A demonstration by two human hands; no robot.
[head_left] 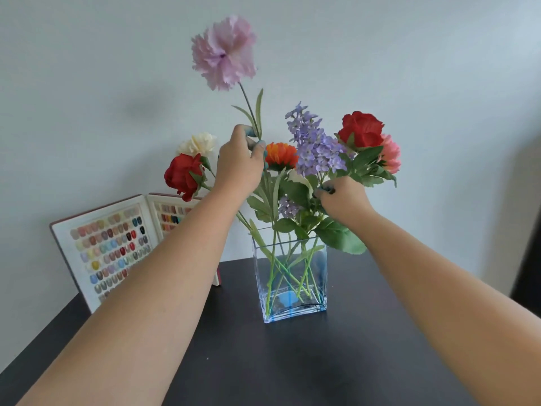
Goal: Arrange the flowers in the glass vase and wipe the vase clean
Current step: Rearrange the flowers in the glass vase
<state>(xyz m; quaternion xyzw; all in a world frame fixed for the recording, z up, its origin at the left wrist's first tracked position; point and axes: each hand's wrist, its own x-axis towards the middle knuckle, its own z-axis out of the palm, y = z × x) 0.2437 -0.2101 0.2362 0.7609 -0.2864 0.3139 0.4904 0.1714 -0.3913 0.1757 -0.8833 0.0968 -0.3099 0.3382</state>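
Currently arranging: left hand pinches pink carnation stem, frame centre; right hand grips lilac stems above glass vase. Next: seat carnation, wiping pending.

The left hand covers the lower stem of the pink carnation, so where that stem ends cannot be told. The right hand hides the stems it grips. Behind the left forearm, the open nail colour sample book is partly blocked. Both arms are cut off by the bottom edge
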